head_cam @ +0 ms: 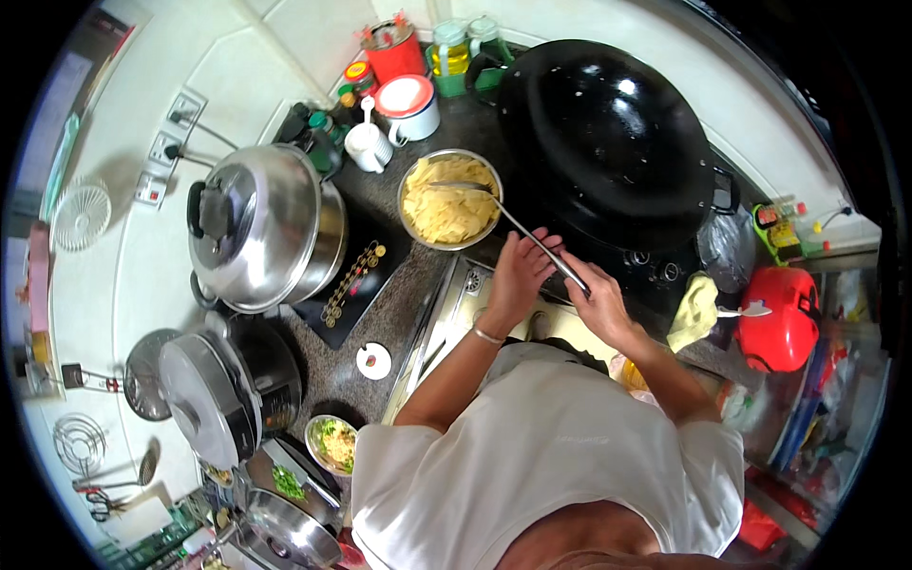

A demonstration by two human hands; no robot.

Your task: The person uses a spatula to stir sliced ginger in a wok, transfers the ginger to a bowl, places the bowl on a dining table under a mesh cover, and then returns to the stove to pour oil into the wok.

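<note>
My right hand (600, 303) grips the end of the long handle of a steel cooking turner (531, 235). The turner's head rests on pale yellow food slices (442, 214), whose exact kind I cannot tell. They fill a round metal bowl (403, 226) on the dark countertop. My left hand (519, 267) is held palm up with its fingers apart, close beside the turner's handle; it holds nothing. Behind and to the right of my hands, a large black wok (605, 142) sits on the gas stove.
At left stand a lidded steel pot (263, 235) on an induction cooker (363, 285) and a pressure cooker (267, 370) with its lid raised. A small bowl of chopped food (333, 445), a knife (303, 467) and a steel pan (292, 531) lie nearer. An enamel mug (413, 117) stands at the back.
</note>
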